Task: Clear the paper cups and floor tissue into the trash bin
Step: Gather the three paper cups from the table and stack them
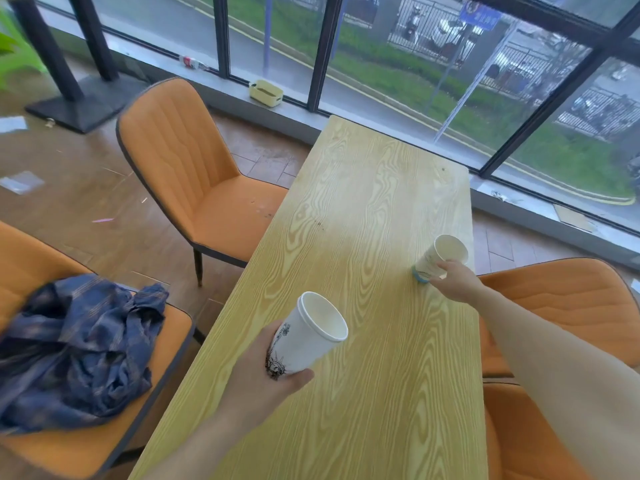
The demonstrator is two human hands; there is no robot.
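Gripping one paper cup each, both hands are over the long wooden table [363, 220]. Left hand [263, 379] is wrapped around the lower body of a white cup with black line drawing [308, 336], fingers curled shut on it, thumb on the near side; the cup is tilted with its open mouth pointing up and to the right, lifted clear of the tabletop, looks empty inside. Right hand [455, 280] is reached out farther along the table's right edge, fingers closed around the base of a white cup with blue bottom band [438, 259], which is tipped with its mouth up and away; whether its base touches the wood, cannot tell. Two cups total, well apart. Orange chairs: four visible, one at the far left of the table [194, 168], one near left [86, 441] with a crumpled blue plaid cloth [74, 348] on its seat, two on the right [568, 303] partly hidden by the right arm. On the brown floor, two flat pale scraps at left [20, 181], possibly paper or tissue, blurred. One pale yellow box [266, 93] sits on the window sill, one lying bottle [192, 62] farther along it. No bin in view.
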